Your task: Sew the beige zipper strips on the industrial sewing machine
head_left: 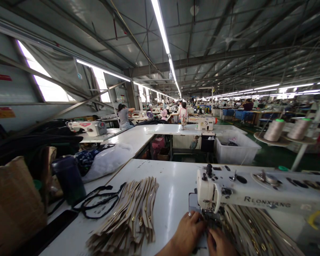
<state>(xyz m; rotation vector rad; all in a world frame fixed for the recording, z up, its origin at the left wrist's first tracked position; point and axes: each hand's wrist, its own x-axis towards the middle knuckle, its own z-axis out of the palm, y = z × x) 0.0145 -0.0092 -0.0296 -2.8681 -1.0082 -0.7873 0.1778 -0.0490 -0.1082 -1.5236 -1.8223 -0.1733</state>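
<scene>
My left hand (188, 230) is at the needle area of a white sewing machine (237, 193), fingers bent and pressed together, a ring on one finger. Close beside it, my right hand (220, 242) is closed, its fingertips almost meeting the left ones below the presser foot. Whatever lies between the fingers is hidden. Left of my hands, a bundle of beige zippers (134, 213) with gold teeth and pulls is spread on the white table (173, 177). More beige zippers (258, 231) lie under the machine's arm, to the right of my right hand.
Black strap (101, 202) lies coiled left of the zippers, near a dark cylindrical container (68, 179) and a cardboard box (14, 199). Thread cones (274, 129) stand at right. Beyond the table are a white plastic bin (237, 151), another sewing machine (202, 123) and seated people.
</scene>
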